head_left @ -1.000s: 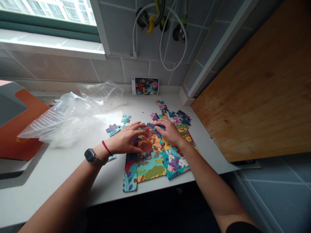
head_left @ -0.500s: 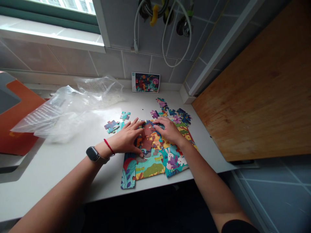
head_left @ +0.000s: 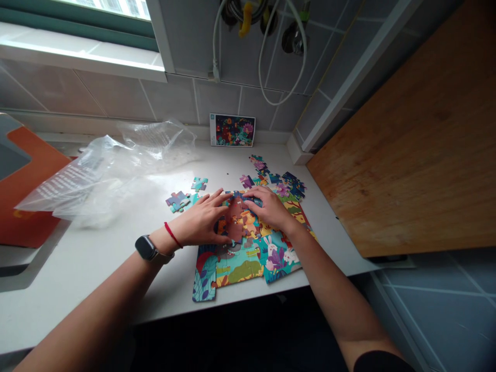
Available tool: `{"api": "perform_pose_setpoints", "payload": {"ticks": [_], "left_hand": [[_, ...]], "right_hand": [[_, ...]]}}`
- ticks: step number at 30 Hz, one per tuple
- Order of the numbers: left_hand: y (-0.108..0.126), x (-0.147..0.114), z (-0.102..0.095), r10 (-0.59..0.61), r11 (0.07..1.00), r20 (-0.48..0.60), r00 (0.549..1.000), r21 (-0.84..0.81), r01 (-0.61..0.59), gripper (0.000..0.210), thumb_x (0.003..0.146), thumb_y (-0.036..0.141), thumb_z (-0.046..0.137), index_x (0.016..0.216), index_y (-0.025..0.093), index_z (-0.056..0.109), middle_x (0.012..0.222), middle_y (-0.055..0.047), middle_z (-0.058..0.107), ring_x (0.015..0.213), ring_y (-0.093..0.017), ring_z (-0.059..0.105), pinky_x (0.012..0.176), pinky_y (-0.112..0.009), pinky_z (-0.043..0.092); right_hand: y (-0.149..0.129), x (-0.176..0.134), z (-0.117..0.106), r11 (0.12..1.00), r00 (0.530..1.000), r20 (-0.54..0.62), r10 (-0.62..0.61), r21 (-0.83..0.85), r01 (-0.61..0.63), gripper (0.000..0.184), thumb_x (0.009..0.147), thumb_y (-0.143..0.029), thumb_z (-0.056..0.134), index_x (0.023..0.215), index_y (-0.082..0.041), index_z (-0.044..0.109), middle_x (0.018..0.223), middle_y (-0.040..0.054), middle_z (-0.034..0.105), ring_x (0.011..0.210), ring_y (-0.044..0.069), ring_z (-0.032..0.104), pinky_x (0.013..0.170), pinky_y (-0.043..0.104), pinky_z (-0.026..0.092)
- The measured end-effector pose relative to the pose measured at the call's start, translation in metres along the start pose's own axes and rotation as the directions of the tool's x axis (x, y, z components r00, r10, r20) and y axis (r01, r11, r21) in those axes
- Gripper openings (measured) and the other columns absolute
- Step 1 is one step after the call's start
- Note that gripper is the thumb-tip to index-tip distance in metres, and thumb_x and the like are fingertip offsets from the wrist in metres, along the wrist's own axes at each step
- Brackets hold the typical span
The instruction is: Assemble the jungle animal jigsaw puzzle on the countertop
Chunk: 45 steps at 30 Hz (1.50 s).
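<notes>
One partly assembled jigsaw puzzle (head_left: 240,266), flat on countertop (head_left: 93,253); left hand (head_left: 203,221) spread over its left side, clasping nothing visible, perhaps steadying; right hand (head_left: 270,209) curled over its far part, grip indeterminable; loose pieces (head_left: 293,185) behind; picture card (head_left: 234,130) upright by wall (head_left: 170,98), presumably for reference.

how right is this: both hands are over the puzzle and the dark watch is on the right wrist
Not quite: the head view shows the dark watch on the left wrist, not the right. The left hand and right hand are both over the puzzle, as you say.
</notes>
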State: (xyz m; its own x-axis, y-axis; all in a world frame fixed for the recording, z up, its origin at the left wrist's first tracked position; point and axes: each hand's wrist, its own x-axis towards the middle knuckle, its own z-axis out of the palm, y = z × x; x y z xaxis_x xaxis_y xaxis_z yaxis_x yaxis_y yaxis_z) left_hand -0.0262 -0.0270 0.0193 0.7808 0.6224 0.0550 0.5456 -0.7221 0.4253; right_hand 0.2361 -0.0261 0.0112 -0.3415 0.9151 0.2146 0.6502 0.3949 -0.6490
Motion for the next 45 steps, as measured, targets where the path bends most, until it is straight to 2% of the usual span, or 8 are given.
{"api": "perform_pose_setpoints", "payload": {"ticks": [4, 9, 15, 20, 25, 32, 40, 45], "left_hand": [[0.002, 0.0, 0.002, -0.024, 1.0, -0.031, 0.999, -0.005, 0.024, 0.061, 0.08, 0.057, 0.082, 0.125, 0.017, 0.066, 0.164, -0.021, 0.043, 0.155, -0.047, 0.032, 0.121, -0.067, 0.037], [0.004, 0.001, 0.0, -0.057, 0.998, -0.057, 0.997, 0.008, 0.057, 0.042, 0.083, 0.054, 0.08, 0.105, 0.019, 0.069, 0.16, -0.019, 0.047, 0.152, -0.047, 0.038, 0.119, -0.067, 0.04], [0.0, 0.001, 0.003, -0.065, 0.998, -0.11, 0.992, -0.023, 0.063, 0.041, 0.083, 0.055, 0.08, 0.103, 0.021, 0.069, 0.157, -0.017, 0.051, 0.149, -0.045, 0.043, 0.117, -0.066, 0.043], [0.002, 0.001, 0.003, -0.059, 0.998, -0.105, 0.993, 0.001, 0.059, 0.06, 0.078, 0.068, 0.08, 0.112, 0.021, 0.066, 0.157, -0.018, 0.051, 0.149, -0.045, 0.042, 0.116, -0.064, 0.044], [0.018, -0.007, 0.002, -0.197, 0.971, -0.153, 0.968, 0.103, 0.214, 0.084, 0.061, 0.086, 0.08, 0.107, 0.018, 0.064, 0.14, -0.024, 0.06, 0.144, -0.054, 0.043, 0.11, -0.07, 0.044], [0.043, -0.013, 0.015, -0.236, 0.945, -0.214, 0.948, 0.176, 0.275, 0.05, 0.075, 0.061, 0.086, 0.1, 0.022, 0.068, 0.15, -0.02, 0.055, 0.146, -0.05, 0.043, 0.108, -0.069, 0.048], [0.065, -0.016, 0.021, -0.355, 0.905, -0.211, 0.911, 0.17, 0.391, 0.056, 0.076, 0.054, 0.086, 0.113, 0.018, 0.064, 0.155, -0.027, 0.05, 0.149, -0.054, 0.037, 0.11, -0.071, 0.045], [0.072, -0.027, 0.037, -0.369, 0.9, -0.326, 0.87, 0.109, 0.423, 0.043, 0.08, 0.05, 0.082, 0.103, 0.023, 0.058, 0.162, -0.021, 0.044, 0.153, -0.051, 0.032, 0.112, -0.072, 0.044]], "right_hand": [[0.0, 0.0, 0.0, 1.0, 1.0, -0.002, -0.003, -0.007, 0.003, 0.018, 0.096, -0.023, 0.068, 0.111, -0.023, 0.078, 0.118, 0.0083, 0.072, 0.118, 0.024, 0.064, 0.109, 0.042, 0.047], [-0.001, -0.001, 0.0, 1.0, 1.0, -0.005, -0.007, -0.025, 0.007, 0.017, 0.096, -0.024, 0.07, 0.111, -0.024, 0.078, 0.116, 0.0085, 0.072, 0.118, 0.024, 0.064, 0.109, 0.043, 0.048], [-0.006, -0.004, -0.001, 0.994, 0.991, 0.097, -0.097, -0.047, 0.102, 0.031, 0.088, -0.03, 0.081, 0.119, -0.029, 0.077, 0.121, 0.0082, 0.067, 0.123, 0.026, 0.061, 0.111, 0.047, 0.049], [-0.008, -0.004, -0.002, 0.988, 0.978, 0.162, -0.135, -0.052, 0.145, 0.037, 0.083, -0.029, 0.087, 0.119, -0.033, 0.078, 0.131, 0.0077, 0.064, 0.13, 0.029, 0.057, 0.117, 0.049, 0.046], [-0.008, -0.004, -0.003, 0.991, 0.977, 0.173, -0.122, -0.038, 0.13, 0.04, 0.083, -0.029, 0.086, 0.123, -0.033, 0.077, 0.131, 0.0076, 0.065, 0.131, 0.028, 0.058, 0.117, 0.048, 0.046], [-0.007, -0.004, -0.002, 0.992, 0.979, 0.171, -0.114, -0.032, 0.121, 0.044, 0.082, -0.028, 0.086, 0.125, -0.034, 0.076, 0.133, 0.0069, 0.064, 0.131, 0.028, 0.057, 0.118, 0.049, 0.044], [-0.001, -0.003, 0.002, 0.993, 0.983, 0.146, -0.113, -0.002, 0.114, 0.045, 0.079, -0.029, 0.088, 0.122, -0.03, 0.077, 0.13, 0.0084, 0.065, 0.128, 0.029, 0.058, 0.115, 0.048, 0.046], [0.003, -0.003, 0.004, 0.991, 0.985, 0.114, -0.133, 0.009, 0.132, 0.042, 0.078, -0.029, 0.088, 0.119, -0.031, 0.078, 0.128, 0.0071, 0.067, 0.126, 0.029, 0.06, 0.115, 0.047, 0.046]]}}
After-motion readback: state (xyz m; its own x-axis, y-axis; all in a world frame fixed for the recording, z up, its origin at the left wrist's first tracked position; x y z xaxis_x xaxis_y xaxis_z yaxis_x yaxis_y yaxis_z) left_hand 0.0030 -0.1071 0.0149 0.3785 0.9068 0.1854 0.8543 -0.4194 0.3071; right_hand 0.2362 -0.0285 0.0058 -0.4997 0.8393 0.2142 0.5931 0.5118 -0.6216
